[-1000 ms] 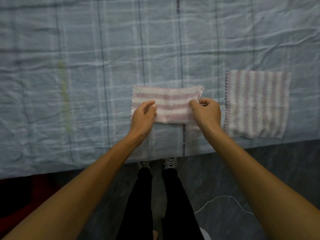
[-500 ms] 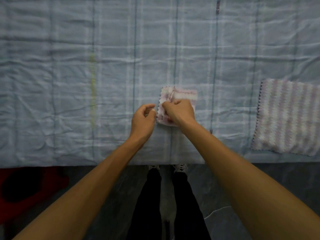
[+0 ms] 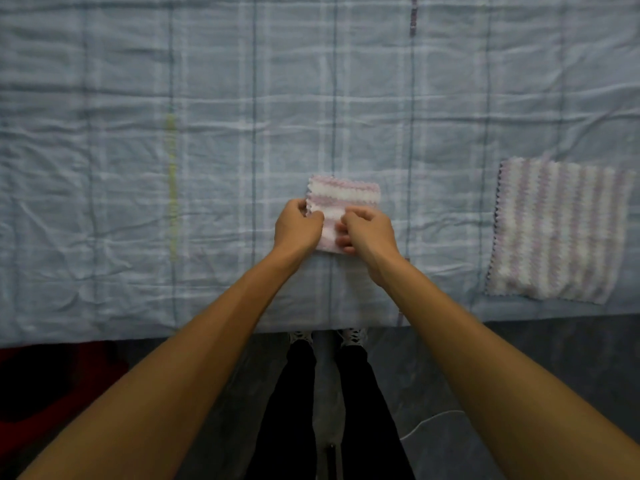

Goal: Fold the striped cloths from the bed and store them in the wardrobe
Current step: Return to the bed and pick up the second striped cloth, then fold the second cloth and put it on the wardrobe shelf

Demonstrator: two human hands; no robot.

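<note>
Folded striped cloth: bed, near edge, centre; left hand and right hand both pinch it. Unfolded cloth: right. Risk: layers may spring open if the pinch loosens.

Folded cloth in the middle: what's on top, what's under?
On the folded cloth, left hand and right hand grip its near part. Under it, the blue bedsheet. Its lower layers are covered.

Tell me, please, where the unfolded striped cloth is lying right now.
In the head view, the unfolded striped cloth lies flat on the bed sheet at the far right, near its front edge, apart from the folded cloth.
</note>
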